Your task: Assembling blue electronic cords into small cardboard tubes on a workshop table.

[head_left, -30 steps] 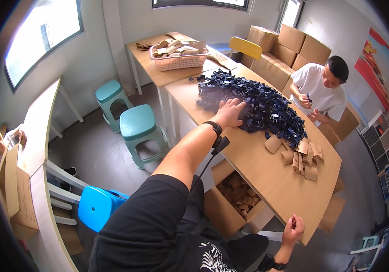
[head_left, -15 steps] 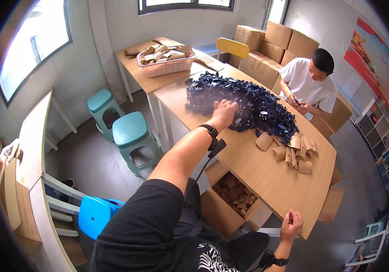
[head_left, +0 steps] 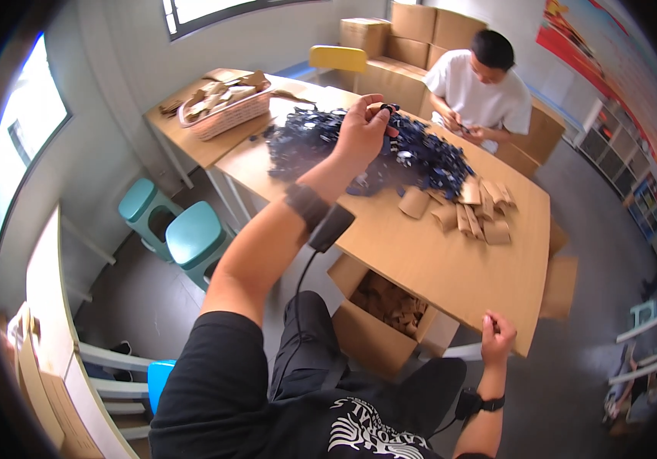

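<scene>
The left hand (head_left: 360, 131) has its grip closed on a small dark blue piece (head_left: 386, 109) above the dark blue pile (head_left: 420, 157) at the brown cardboard-covered counter's (head_left: 451, 268) far end; the right hand (head_left: 497, 338) pinches the counter's near edge.

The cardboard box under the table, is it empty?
No, the open cardboard box under the table holds a heap of brown cardboard pieces.

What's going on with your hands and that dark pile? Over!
Left hand lifted over the dark blue pile, pinching one piece. Right hand gripping the cardboard-topped table edge. Nothing in the way.
</scene>
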`<state>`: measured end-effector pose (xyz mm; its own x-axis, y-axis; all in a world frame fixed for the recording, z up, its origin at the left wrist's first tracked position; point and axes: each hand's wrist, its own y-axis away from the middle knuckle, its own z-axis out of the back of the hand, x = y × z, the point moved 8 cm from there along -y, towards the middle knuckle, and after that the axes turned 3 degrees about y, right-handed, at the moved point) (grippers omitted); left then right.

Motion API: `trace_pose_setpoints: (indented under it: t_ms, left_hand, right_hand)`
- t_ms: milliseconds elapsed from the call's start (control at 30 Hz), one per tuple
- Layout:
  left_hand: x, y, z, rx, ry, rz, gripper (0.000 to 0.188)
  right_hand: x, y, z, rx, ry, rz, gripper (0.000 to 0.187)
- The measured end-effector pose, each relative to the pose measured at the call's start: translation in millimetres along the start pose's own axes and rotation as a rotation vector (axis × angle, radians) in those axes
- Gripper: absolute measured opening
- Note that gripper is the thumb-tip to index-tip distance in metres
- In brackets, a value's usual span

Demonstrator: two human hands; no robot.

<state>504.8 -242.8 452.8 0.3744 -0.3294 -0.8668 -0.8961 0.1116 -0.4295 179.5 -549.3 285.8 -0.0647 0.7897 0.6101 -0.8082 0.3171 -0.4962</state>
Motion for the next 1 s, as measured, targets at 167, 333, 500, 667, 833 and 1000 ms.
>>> trace_pose_setpoints:
  t_ms: [167, 333, 500, 667, 833, 1000]
  left_hand:
    - [6.1, 71.4, -72.2, 0.309, 0.325, 0.307, 0.027]
    - [10.3, 157.4, -128.9, 0.456, 0.673, 0.574, 0.028]
    - [20.5, 206.7, -144.9, 0.398, 0.733, 0.623, 0.015]
    - [32.2, 229.6, -144.9, 0.341, 0.747, 0.735, 0.025]
    - [42.5, 240.6, -131.7, 0.475, 0.574, 0.755, 0.041]
    - [21.2, 235.9, -122.9, 0.704, -0.020, 0.222, 0.031]
  right_hand:
    - [40.2, -13.7, -8.4, 0.039, -0.446, -0.156, 0.014]
    - [120.0, -28.9, -21.1, 0.183, -0.920, -0.118, 0.043]
    - [153.2, -40.8, -22.0, 0.109, -0.626, 0.031, 0.042]
    - [137.8, -30.6, -22.2, 0.070, -0.423, 0.028, 0.032]
    - [122.1, -16.3, -16.2, 0.077, -0.637, -0.168, 0.024]
    - [125.3, -13.5, -0.7, 0.142, -0.952, -0.276, 0.019]
